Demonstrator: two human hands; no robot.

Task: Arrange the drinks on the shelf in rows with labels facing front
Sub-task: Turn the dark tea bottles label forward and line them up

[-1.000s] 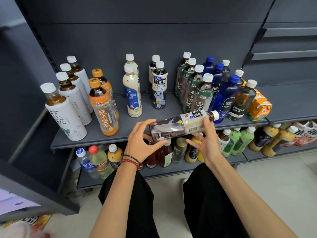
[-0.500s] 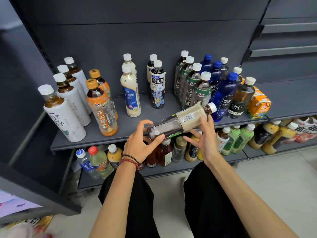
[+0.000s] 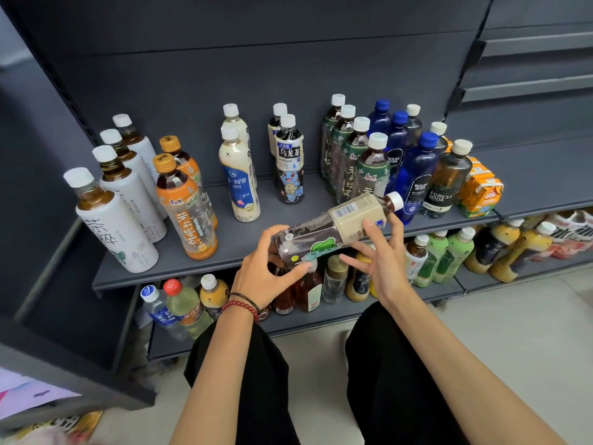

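Tea bottle (image 3: 333, 224) position: held in the air just in front of the upper shelf (image 3: 179, 271), lying nearly horizontal, white cap to the right and slightly raised. The barcode side of the beige label faces up, and a green cartoon figure shows on the clear lower section.

Left hand (image 3: 263, 271): fingers (image 3: 272, 234) and thumb curled round the base end, gripping it.

Right hand (image 3: 385, 255): thumb pressed on the label and one finger behind the bottle near the neck, pinching it. The remaining fingers are spread loosely beneath.

Upper shelf contents, left to right, all upright:
- a row of white-label bottles (image 3: 118, 226)
- two orange-label bottles (image 3: 189, 213)
- two cream bottles (image 3: 240, 184)
- two black oolong bottles (image 3: 290, 168), blue turtle figure facing front
- a row of green-label bottles (image 3: 372, 170)
- blue soda bottles (image 3: 417, 175)
- a dark soda bottle (image 3: 446, 184)
- orange cartons (image 3: 481, 194) at the far right

Lower shelf (image 3: 327, 317): mixed bottles, some leaning.
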